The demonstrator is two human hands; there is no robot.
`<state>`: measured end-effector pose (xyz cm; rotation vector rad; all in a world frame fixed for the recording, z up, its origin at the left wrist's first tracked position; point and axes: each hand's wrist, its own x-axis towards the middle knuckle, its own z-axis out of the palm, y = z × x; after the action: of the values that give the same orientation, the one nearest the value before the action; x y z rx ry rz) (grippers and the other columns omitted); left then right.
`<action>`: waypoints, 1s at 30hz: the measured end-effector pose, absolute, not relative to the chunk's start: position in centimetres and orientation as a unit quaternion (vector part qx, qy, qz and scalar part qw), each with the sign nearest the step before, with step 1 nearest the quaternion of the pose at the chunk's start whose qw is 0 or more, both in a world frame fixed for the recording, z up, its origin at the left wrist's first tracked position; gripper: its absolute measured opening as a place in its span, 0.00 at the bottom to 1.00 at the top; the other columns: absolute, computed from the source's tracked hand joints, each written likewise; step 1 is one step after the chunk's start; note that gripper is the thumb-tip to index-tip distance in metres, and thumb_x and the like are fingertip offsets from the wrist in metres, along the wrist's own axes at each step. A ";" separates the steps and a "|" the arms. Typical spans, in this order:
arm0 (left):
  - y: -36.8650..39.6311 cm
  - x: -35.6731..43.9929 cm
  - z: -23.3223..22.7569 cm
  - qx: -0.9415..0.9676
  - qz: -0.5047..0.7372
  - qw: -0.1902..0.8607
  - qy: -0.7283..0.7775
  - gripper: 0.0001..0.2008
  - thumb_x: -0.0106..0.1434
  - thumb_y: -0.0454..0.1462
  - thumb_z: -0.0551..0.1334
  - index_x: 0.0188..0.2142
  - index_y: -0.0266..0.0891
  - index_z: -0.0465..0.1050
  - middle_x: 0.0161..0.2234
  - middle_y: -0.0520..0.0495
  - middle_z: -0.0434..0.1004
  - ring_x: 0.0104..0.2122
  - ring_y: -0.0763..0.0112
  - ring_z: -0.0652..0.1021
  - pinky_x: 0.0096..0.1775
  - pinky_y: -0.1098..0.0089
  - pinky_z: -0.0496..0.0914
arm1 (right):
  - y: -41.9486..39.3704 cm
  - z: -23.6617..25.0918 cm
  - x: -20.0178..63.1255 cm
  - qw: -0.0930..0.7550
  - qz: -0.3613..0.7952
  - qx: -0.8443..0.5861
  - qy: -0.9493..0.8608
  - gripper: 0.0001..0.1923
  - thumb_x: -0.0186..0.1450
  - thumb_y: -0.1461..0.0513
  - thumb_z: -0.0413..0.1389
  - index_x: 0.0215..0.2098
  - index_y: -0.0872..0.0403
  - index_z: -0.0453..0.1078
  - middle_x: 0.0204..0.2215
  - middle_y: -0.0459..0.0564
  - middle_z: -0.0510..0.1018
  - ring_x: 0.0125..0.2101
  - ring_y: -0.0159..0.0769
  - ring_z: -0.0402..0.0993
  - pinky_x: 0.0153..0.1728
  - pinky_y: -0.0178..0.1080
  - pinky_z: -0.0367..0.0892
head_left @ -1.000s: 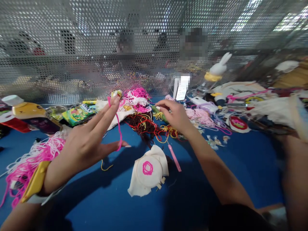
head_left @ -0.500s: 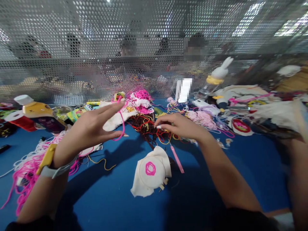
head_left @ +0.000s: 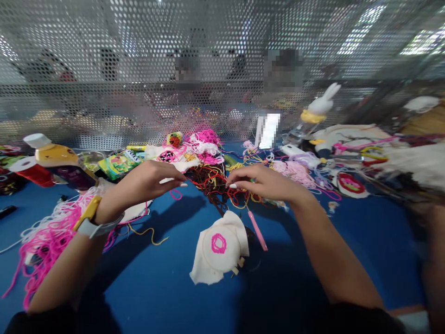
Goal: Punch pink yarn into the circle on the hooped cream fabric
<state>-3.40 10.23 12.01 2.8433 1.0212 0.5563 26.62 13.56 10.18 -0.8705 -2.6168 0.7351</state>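
My left hand is raised above the table, its thumb and fingertips pinched together on pink yarn; a small loop of the pink yarn shows just beneath it. Across a short gap, my right hand also pinches, palm down, over a tangle of dark and red yarn. Whatever lies between its fingertips is too small to make out. Below the hands, a white cloth in an embroidery hoop lies on the blue table, with a pink stitched ring on it. A pink-handled tool rests to its right.
Left are a pink yarn heap, a white-capped bottle, a red thread spool and a green snack bag. Toward the back stand a lit phone and rabbit-topped bottle. A perforated metal screen closes the far side.
My left hand has lowered and its spread fingers have closed into a pinch. The pink yarn strung between its fingers now shows as a loop below. My right hand has barely moved.
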 end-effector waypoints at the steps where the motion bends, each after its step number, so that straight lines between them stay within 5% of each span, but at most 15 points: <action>1: 10.3 -3.5 11.9 0.923 0.184 0.034 0.335 0.11 0.65 0.38 0.56 0.37 0.36 0.76 0.33 0.47 0.81 0.32 0.73 0.79 0.35 0.76 0.68 | 13.6 10.2 26.7 0.146 0.252 -0.305 -0.907 0.09 0.66 0.64 0.49 0.39 0.53 0.71 0.39 0.46 0.78 0.40 0.33 0.73 0.41 0.35 0.63; 13: 10.4 -4.7 12.2 0.900 0.221 0.028 0.374 0.09 0.64 0.37 0.57 0.33 0.34 0.73 0.21 0.51 0.71 0.19 0.79 0.66 0.23 0.76 0.58 | 13.8 10.5 27.7 0.146 0.244 -0.326 -0.901 0.09 0.65 0.62 0.50 0.38 0.53 0.72 0.38 0.47 0.79 0.38 0.33 0.74 0.38 0.35 0.64; 30: 10.1 -7.8 13.1 0.752 0.421 0.208 0.462 0.05 0.57 0.36 0.65 0.27 0.36 0.74 0.21 0.52 0.70 0.21 0.80 0.67 0.21 0.77 0.59 | 16.0 9.8 29.9 0.140 0.324 -0.367 -0.860 0.11 0.60 0.55 0.55 0.32 0.54 0.74 0.32 0.48 0.78 0.33 0.33 0.72 0.35 0.36 0.64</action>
<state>-7.75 10.11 13.12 2.0931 1.2867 1.1712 29.86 15.96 9.77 -1.0610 -2.4856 0.9375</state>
